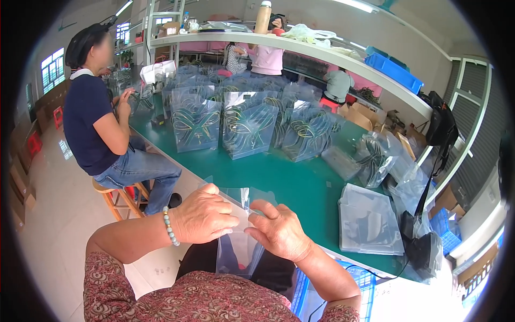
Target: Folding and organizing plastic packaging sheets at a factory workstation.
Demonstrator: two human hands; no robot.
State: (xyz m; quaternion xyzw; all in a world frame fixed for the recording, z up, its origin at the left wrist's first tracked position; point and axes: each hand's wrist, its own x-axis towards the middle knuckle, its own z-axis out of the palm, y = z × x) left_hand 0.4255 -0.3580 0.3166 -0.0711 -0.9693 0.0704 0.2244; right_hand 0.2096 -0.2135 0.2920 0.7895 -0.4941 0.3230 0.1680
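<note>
Head view: both hands (241, 222) pinched on thin, glossy clear plastic bag (238, 252) w/ flat rectangular shape.

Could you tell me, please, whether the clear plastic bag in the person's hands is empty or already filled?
Empty, it seems: the clear plastic bag hangs flat and see-through between the left hand and right hand, nothing showing inside.
</note>
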